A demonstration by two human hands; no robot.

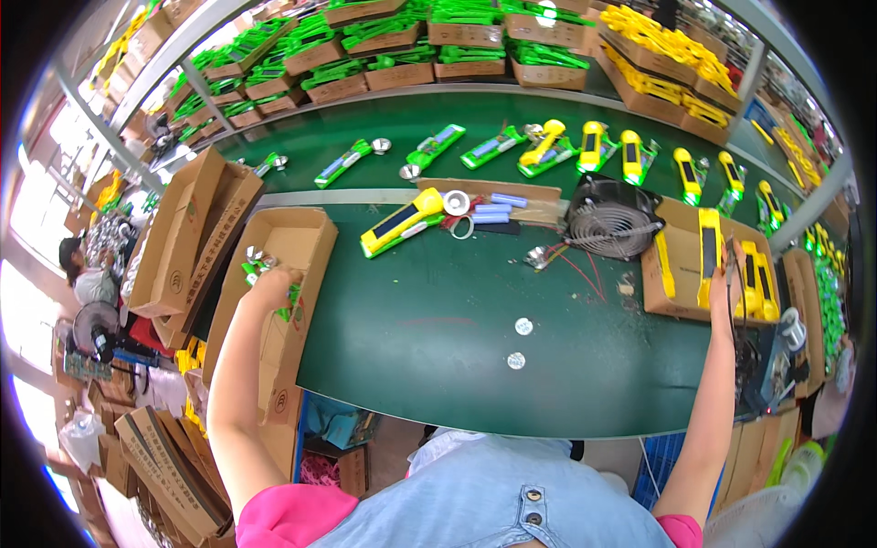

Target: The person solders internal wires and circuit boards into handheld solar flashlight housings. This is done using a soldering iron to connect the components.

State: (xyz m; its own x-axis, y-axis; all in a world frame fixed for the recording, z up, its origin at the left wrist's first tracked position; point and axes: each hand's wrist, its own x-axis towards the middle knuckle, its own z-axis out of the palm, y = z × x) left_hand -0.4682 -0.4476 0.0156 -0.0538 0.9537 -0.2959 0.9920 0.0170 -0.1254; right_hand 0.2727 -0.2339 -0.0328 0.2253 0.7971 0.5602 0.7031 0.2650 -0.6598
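My left hand (271, 290) reaches into a long open cardboard box (315, 239) on the left, its fingers closed on a green plastic casing (294, 301). A shiny silver lamp reflector (259, 258) sits just beyond the fingers. At the right, my right hand (724, 285) grips a yellow casing with a dark panel (710, 245) above a cardboard box (674, 300) of similar yellow casings (756, 279). A thin dark thing, partly hidden, runs along the right fingers. On the bench between them lies a yellow-and-green lamp (402, 222).
Blue cylindrical cells (493, 208), a white ring (456, 203) and a black fan (610, 219) stand along the bench's back. Red wires (585, 272) and two round white stickers (519, 343) lie on the green bench top (429, 356). Beyond, lamps (548, 151) line a green belt (301, 146).
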